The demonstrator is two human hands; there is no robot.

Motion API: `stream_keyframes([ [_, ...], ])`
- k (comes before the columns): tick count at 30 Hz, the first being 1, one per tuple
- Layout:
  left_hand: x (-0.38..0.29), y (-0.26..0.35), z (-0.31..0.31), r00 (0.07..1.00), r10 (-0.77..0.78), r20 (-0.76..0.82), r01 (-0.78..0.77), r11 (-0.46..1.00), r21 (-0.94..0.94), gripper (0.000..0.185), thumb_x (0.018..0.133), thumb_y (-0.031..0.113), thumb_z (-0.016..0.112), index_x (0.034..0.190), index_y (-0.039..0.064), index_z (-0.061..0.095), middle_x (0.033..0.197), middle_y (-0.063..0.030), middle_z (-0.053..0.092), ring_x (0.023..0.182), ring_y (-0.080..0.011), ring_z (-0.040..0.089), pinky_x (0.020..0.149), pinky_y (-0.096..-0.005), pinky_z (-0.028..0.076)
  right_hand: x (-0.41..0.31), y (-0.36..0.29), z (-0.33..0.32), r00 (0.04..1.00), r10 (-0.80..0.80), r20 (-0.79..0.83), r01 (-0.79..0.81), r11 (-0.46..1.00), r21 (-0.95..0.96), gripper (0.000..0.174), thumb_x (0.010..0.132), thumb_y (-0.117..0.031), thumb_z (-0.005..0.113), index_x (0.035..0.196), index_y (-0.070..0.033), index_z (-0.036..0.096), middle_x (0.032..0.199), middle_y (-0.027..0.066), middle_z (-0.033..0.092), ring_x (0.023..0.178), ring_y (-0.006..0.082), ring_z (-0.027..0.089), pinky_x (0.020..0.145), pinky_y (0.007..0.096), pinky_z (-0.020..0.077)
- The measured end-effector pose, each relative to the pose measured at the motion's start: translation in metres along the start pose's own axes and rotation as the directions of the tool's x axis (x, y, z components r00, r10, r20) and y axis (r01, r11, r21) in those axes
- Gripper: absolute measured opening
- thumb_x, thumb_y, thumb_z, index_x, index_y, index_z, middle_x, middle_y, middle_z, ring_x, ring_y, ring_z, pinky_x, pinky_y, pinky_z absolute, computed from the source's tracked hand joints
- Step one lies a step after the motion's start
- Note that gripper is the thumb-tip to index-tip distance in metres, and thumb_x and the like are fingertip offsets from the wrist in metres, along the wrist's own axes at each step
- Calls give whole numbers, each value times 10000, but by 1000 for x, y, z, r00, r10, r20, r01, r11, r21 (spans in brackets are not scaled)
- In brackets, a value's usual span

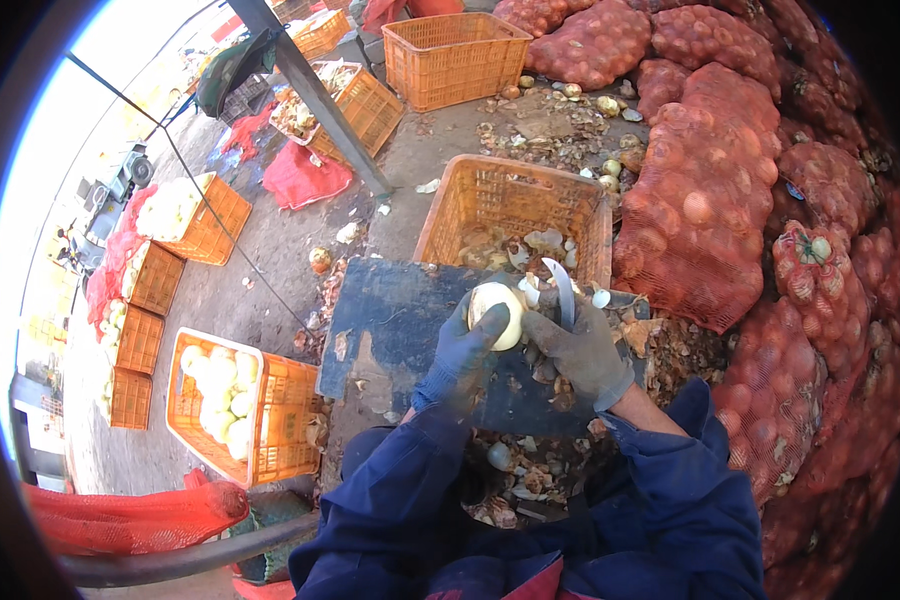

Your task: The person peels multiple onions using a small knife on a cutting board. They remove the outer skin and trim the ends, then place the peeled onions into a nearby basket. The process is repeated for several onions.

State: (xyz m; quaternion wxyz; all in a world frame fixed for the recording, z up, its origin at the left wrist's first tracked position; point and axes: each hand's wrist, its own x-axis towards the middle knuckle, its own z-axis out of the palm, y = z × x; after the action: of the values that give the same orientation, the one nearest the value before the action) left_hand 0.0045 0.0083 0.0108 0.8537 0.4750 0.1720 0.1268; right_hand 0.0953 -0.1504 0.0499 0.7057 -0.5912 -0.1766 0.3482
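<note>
My left hand [471, 337], in a grey-blue work glove, grips a pale, mostly peeled onion [501, 315] above a worn dark board [397, 322]. A patch of brownish skin shows on the onion's left side. My gloved right hand [581, 349] holds a knife with a short curved blade [562, 289], its tip pointing up and away from me. The right thumb and fingers are close to the onion's right side; whether they touch it I cannot tell. The knife's handle is hidden in the glove. Bits of onion skin lie on the board.
Beyond the board stands an orange plastic crate [521, 169] with onion peels inside. A crate of peeled onions [221, 390] is at the left. Red mesh sacks of onions [694, 202] are piled on the right. A metal post [315, 97] rises at the upper left, and a dark cord crosses the left side.
</note>
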Motion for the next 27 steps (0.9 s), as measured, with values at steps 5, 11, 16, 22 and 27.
stream_keyframes([
  [5, 4, -13, -2, 989, 146, -36, -146, 989, 11, 633, 922, 321, 769, 1420, 6, 537, 1224, -122, 667, 996, -212, 690, 812, -346, 599, 22, 39, -18, 960, -253, -116, 199, 915, -352, 224, 979, -247, 696, 992, -26, 657, 737, 16, 626, 580, 99, 597, 456, 241, 452],
  [11, -8, 12, 9, 998, -14, 62, 28, 974, -224, 579, 923, 265, 757, 1400, 6, 556, 1257, -86, 645, 1141, -184, 624, 971, -342, 538, 5, 3, -3, 1000, 14, 11, -14, 999, 28, 257, 986, -270, 693, 1018, -18, 660, 695, 20, 615, 534, 90, 584, 412, 254, 429],
  [16, -4, 6, -3, 990, 126, 55, -130, 989, 65, 618, 917, 288, 762, 1409, -11, 538, 1254, -97, 651, 1138, -193, 637, 983, -352, 537, 7, 6, -4, 998, 56, 41, -53, 996, -73, 268, 989, -251, 688, 1105, -14, 637, 717, 20, 630, 545, 95, 601, 444, 247, 459],
  [22, 1, 0, -3, 998, -65, 12, 67, 979, -191, 717, 916, 336, 768, 1468, -11, 469, 1227, -128, 655, 1029, -215, 685, 852, -332, 600, 24, 41, -26, 946, -299, -126, 217, 872, -439, 255, 987, -233, 672, 1088, 0, 658, 728, 20, 634, 657, 61, 592, 551, 233, 492],
  [27, 0, -1, 1, 994, 106, 39, -108, 993, 46, 554, 946, 183, 710, 1427, -4, 510, 1228, -97, 660, 1058, -182, 671, 850, -296, 587, 9, 7, -19, 993, -32, -113, 30, 999, -18, 267, 979, -225, 673, 1110, 7, 655, 719, 34, 646, 605, 80, 592, 515, 238, 483],
])
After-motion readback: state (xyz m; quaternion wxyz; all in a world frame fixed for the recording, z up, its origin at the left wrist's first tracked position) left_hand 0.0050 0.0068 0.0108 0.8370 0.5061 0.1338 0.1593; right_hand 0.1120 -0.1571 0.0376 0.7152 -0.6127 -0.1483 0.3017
